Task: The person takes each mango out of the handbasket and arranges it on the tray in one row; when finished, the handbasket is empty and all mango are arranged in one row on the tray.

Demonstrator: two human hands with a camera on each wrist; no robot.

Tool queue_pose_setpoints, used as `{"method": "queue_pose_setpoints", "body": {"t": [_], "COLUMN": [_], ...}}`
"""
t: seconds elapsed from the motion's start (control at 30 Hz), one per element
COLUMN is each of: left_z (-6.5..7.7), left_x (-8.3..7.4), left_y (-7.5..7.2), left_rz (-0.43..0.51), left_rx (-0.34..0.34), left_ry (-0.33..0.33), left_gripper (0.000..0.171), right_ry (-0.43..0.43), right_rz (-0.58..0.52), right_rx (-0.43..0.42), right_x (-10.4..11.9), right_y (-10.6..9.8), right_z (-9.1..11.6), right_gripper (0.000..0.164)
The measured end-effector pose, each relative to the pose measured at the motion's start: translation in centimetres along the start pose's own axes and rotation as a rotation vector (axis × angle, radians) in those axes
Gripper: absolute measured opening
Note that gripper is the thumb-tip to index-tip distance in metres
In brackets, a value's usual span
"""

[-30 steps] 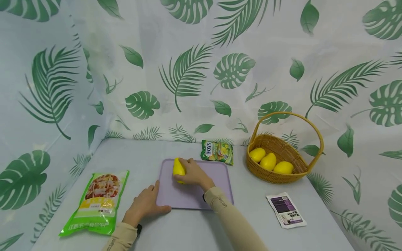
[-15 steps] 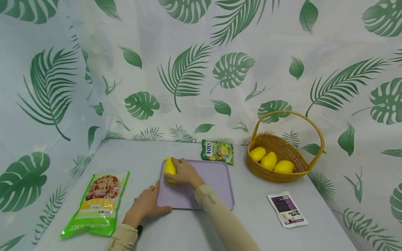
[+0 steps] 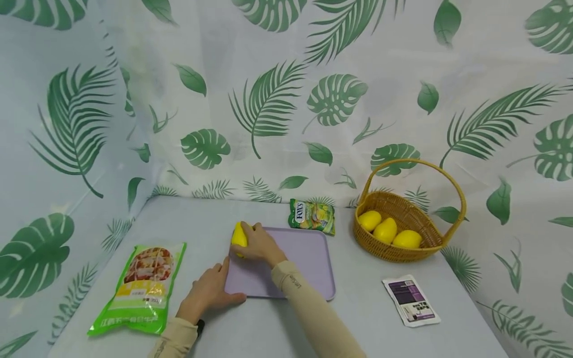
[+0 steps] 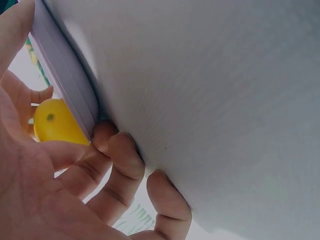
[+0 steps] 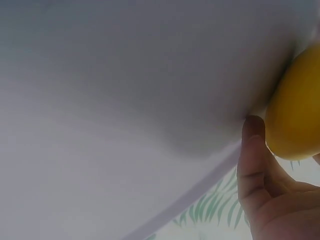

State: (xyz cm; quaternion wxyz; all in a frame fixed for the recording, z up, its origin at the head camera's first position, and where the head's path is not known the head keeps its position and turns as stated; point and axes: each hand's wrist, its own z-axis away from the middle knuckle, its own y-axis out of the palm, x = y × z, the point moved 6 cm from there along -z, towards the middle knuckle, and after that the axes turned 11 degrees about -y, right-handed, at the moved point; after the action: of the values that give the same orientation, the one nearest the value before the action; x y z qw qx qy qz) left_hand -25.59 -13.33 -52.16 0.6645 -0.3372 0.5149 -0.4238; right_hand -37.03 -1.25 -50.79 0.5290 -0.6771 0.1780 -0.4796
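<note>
A pale purple tray [image 3: 304, 263] lies on the table. My right hand [image 3: 260, 244] grips a yellow mango [image 3: 239, 235] at the tray's far left corner, thumb on the near side and fingers over the top. In the right wrist view the mango [image 5: 297, 107] sits low over the tray surface [image 5: 100, 150], beside the thumb. My left hand [image 3: 210, 291] holds the tray's near left corner, thumb along the front edge and fingers along the left side. The left wrist view shows its fingertips by the tray's rim [image 4: 70, 70] and against the table.
A wicker basket [image 3: 398, 253] with a tall handle holds three yellow mangoes [image 3: 386, 230] at the right. A green candy bag [image 3: 312, 216] lies behind the tray, a large green food bag [image 3: 139, 291] to the left, and a white-and-purple packet [image 3: 411, 301] at right front.
My right hand has moved the mango left across the tray, from nearer its middle to the far left corner. The left hand has stayed at the near left corner.
</note>
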Motion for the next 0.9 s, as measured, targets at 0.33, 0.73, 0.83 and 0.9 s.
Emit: {"method": "queue_pose_setpoints", "body": {"t": [0.33, 0.73, 0.83, 0.9], "left_z": [-0.1, 0.0, 0.0, 0.0], "left_x": [-0.2, -0.2, -0.1, -0.1], "left_y": [0.0, 0.0, 0.1, 0.2], "left_rz": [-0.022, -0.022, -0.026, -0.030], "left_rx": [0.010, 0.002, 0.004, 0.005], "left_ry": [-0.004, 0.006, 0.003, 0.002], "left_gripper": [0.116, 0.117, 0.117, 0.117], "right_ry": [-0.019, 0.006, 0.003, 0.002], "right_rz": [-0.008, 0.003, -0.005, -0.009], "right_rx": [0.006, 0.000, 0.005, 0.008], "right_x": [-0.3, -2.1, -2.8, -3.1], "right_y": [-0.7, -2.8, -3.2, -3.6], "right_z": [0.4, 1.7, 2.3, 2.7], "right_gripper": [0.084, 0.084, 0.084, 0.084]}}
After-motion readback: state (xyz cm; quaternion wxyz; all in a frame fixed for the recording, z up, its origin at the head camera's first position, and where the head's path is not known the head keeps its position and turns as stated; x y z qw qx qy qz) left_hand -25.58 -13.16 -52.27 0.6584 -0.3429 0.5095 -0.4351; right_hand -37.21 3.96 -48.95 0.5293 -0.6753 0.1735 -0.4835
